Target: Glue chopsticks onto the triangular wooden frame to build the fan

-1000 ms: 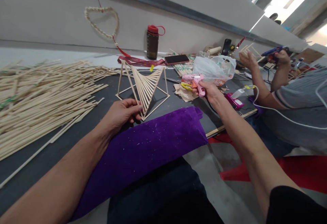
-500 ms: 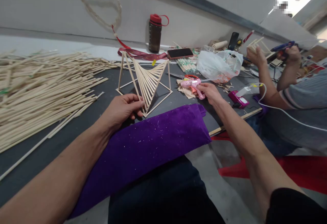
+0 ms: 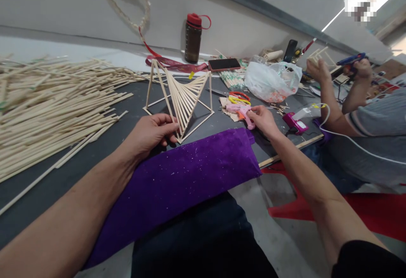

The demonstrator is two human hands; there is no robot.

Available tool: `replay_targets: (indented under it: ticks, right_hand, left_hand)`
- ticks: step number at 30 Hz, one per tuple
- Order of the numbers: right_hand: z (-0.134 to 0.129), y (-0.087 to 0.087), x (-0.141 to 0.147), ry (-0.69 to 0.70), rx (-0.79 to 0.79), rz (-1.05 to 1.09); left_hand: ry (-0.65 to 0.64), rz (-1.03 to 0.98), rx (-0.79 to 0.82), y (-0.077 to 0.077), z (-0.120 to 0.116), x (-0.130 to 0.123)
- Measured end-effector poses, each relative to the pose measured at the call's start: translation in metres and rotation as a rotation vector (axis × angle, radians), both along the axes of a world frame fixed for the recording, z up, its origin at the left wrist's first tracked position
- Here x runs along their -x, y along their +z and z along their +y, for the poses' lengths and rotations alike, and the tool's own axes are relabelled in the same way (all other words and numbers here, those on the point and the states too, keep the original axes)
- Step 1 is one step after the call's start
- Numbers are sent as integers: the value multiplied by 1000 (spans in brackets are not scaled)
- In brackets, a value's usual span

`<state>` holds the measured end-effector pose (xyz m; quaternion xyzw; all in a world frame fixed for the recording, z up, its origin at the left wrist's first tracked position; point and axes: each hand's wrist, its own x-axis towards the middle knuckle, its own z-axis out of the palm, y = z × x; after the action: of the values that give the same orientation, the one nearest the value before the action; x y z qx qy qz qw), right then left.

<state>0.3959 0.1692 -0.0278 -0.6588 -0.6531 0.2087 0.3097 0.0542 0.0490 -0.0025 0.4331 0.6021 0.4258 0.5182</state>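
At the middle of the table stands a model of thin wooden sticks [image 3: 187, 100], a frame with a twisted fan of sticks across it. My left hand [image 3: 157, 131] pinches its near lower corner between thumb and fingers. A pink glue gun [image 3: 240, 110] rests low over a scrap of cardboard [image 3: 233, 116], its nozzle toward the left. My right hand [image 3: 262, 119] has its fingers closed at the back of the gun's grip. Scissors with red and yellow handles [image 3: 238, 98] lie just behind the gun.
Many loose sticks [image 3: 63, 104] cover the left side. A purple cloth [image 3: 193, 168] lies along the near edge. Behind are a bottle [image 3: 193, 41], a phone [image 3: 224, 64] and a plastic bag [image 3: 269, 81]. At right sit a magenta device [image 3: 294, 122] and another person's arms [image 3: 333, 92].
The glue gun has come down slightly onto the cardboard, uncovering more of the scissors' yellow handle. My right hand has shifted a little rightward on it. My left hand keeps its hold.
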Motion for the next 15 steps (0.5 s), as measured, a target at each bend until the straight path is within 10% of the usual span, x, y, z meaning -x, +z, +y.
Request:
replay_targets:
  ticks: [4, 8, 15]
  right_hand:
    - [-8, 17, -3, -25, -123, -352]
    - [-33, 38, 26, 168, -291, -161]
    - [-75, 42, 121, 630, 137, 238]
  left_hand:
    - [10, -7, -3, -1, 0, 0]
    - [9, -13, -24, -2, -1, -1]
    - [4, 36, -83, -8, 0, -2]
